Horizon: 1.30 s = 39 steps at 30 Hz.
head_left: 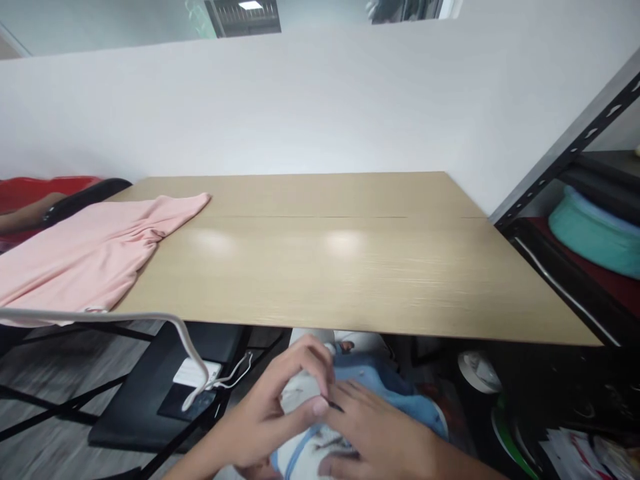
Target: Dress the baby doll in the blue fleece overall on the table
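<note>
Both of my hands are over my lap, below the near edge of the wooden table [320, 280]. My left hand [285, 400] pinches with thumb and index finger at the back of the other hand. A small, thin dark thing [334, 405] shows at those fingertips; its kind is too small to make out. My right hand [375, 427] lies palm down with its fingers stretched out, partly hidden by the left. Under the hands is blue and white clothing [400, 400].
A pink garment [100, 240] lies on the table's left side, near another person's forearm [30, 217]. A white cable [185, 340] crosses above a black stool [135, 407]. At right stands a metal rack [575, 147] with folded teal cloth [595, 233]. A white wall [300, 113] rises behind.
</note>
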Motion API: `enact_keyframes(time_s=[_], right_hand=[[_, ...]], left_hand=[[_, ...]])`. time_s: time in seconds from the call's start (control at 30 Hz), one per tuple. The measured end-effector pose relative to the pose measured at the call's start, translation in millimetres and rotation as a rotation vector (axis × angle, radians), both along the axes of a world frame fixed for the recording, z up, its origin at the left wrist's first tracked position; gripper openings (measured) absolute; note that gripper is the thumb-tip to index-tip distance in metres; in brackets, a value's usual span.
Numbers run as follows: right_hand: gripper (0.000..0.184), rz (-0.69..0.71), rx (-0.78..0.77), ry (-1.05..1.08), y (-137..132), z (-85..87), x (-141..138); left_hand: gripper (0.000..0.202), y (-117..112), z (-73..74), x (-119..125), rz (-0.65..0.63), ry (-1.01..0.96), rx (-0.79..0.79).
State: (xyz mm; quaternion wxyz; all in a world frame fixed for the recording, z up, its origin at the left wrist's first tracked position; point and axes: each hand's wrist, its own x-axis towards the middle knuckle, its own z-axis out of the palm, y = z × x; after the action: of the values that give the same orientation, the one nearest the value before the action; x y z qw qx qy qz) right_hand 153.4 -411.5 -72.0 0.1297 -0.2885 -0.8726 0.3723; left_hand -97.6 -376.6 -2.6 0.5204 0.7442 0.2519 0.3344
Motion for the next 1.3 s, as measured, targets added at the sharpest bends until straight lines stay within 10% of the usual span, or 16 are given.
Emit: enact_keyframes(time_s=[0.13, 0.33, 0.5, 0.73, 0.93, 1.1, 1.3], right_hand=[[0.055, 0.061, 0.046, -0.07, 7.0, -9.7, -11.1], [0.034, 0.137, 0.099, 0.031, 5.0, -14.4, -22.2], [0.013, 0.28, 0.18, 0.116, -22.0, -11.0, -10.3], [0.009, 0.051, 0.369, 0.041, -48.3, -9.3, 57.8], [0.031, -0.121, 0.533, 0.14, -46.6, -21.2, 85.3], [0.033, -0.216, 0.686, 0.296, -40.0, -30.7, 78.0], [0.025, -0.274, 0.733, 0.466, -25.1, -34.5, 59.6]], left_hand=[[0.02, -11.4, -28.0, -31.4, -0.018, 0.379, -0.046], [0.091, -39.8, -92.4, -68.9, -0.111, 0.562, -0.017], [0.06, -42.5, -103.8, -63.3, -0.001, 0.586, 0.058], [0.044, -28.7, -133.2, -66.6, 0.202, 0.513, 0.03], [0.044, -32.7, -126.3, -57.1, 0.237, 0.465, -0.02], [0.076, -42.7, -107.7, -58.4, 0.078, 0.633, 0.267], [0.092, -56.5, -124.8, -40.9, 0.016, 0.54, 0.54]])
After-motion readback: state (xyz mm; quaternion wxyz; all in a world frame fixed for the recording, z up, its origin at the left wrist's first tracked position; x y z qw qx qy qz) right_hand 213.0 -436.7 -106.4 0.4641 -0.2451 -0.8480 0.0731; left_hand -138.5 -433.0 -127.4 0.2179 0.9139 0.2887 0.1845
